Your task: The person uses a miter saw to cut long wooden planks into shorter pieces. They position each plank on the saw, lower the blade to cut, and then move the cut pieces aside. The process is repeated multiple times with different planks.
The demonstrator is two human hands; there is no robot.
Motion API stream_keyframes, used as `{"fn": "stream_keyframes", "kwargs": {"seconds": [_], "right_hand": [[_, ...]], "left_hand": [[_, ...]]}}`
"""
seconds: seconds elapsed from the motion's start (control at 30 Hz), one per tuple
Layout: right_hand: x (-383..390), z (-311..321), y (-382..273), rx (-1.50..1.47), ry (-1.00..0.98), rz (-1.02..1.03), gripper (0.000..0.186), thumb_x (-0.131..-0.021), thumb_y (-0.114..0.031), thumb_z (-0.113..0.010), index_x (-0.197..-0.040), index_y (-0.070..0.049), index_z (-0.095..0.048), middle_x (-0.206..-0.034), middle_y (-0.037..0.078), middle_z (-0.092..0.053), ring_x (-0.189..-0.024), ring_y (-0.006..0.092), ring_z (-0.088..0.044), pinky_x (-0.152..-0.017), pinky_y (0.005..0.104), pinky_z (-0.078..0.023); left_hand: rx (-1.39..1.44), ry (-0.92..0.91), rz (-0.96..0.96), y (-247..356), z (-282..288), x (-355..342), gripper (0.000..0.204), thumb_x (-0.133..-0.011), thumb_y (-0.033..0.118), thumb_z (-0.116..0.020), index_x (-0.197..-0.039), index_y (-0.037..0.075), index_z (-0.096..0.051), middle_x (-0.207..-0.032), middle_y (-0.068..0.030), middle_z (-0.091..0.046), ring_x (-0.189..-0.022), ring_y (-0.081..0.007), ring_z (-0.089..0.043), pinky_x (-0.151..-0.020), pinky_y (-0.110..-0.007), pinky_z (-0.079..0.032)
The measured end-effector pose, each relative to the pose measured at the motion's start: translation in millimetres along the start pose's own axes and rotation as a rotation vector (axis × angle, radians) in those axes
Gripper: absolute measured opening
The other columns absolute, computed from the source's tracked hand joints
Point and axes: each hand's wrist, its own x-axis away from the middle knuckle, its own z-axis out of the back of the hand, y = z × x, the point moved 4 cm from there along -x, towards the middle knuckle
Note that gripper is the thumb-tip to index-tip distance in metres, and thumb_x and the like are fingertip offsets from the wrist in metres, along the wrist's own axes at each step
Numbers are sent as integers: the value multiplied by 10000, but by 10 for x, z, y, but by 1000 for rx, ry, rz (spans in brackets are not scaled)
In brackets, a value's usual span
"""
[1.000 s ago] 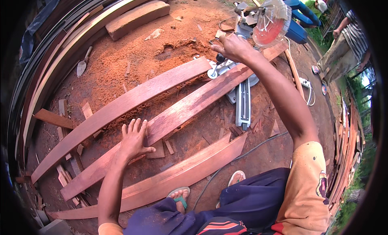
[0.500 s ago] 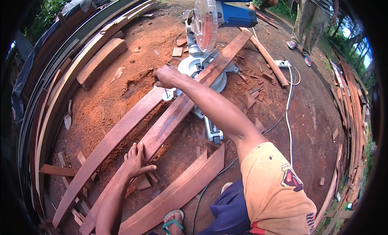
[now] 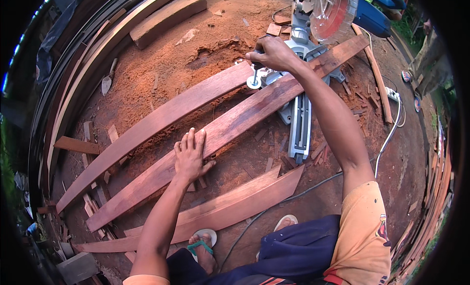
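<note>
Outside, from the head view, saw brown dirt ground with orange sawdust on it. Rested left hand, open with fingers spread, on top of a long red-brown board. Spotted that board across the low base of a big blue and grey cutting machine, with its far end sticking out past it. Curled right hand around a black handle beside the board. Noticed another curved plank to the left, and curved wood pieces near feet in sandals.
</note>
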Motion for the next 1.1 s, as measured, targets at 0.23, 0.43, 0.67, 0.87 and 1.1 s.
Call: {"fn": "stream_keyframes", "kwargs": {"seconds": [0.23,0.43,0.67,0.87,1.1], "right_hand": [[186,52,69,154,-38,98,381,-943,-336,-692,-910,40,-746,-780,199,-722,-719,289,-707,-709,417,-544],[576,250,225,170,-78,116,279,-891,-231,-658,-1046,-11,-732,-896,186,-746,-878,314,-725,-836,425,-548],[1141,217,532,-27,402,12,468,-969,-242,-686,-1320,46,-573,-1239,242,-650,-1022,357,-695,-963,449,-532],[2018,-1032,654,-885,203,-687,673,-1044,-192,-596,-1558,109,-283,-1100,124,-640,-934,157,-659,-744,276,-603],[1666,-1896,325,-748,254,-581,886,-996,-260,-675,-1597,107,-137,-1023,148,-722,-785,174,-720,-675,296,-596]], "left_hand": [[25,33,-18,-6,17,-9,1127,-722,545,-846,-1620,134,-302,-1636,-222,-273,-1469,-409,-313,-1172,-564,-255],[39,6,1,3,16,0,1122,-734,546,-833,-1625,136,-288,-1640,-218,-268,-1484,-404,-297,-1182,-562,-247],[220,-169,-86,-307,29,11,1321,-704,749,-773,-1660,87,-146,-1678,-265,-174,-1537,-457,-202,-1204,-623,-203],[179,-460,-5,-1323,167,627,1523,-604,866,-764,-1658,36,-43,-1682,-310,-135,-1550,-472,-203,-1212,-642,-227],[175,-318,20,-1638,28,1051,1478,-529,581,-935,-1667,99,-125,-1352,-228,-482,-1244,-412,-514,-1012,-528,-453]]}}
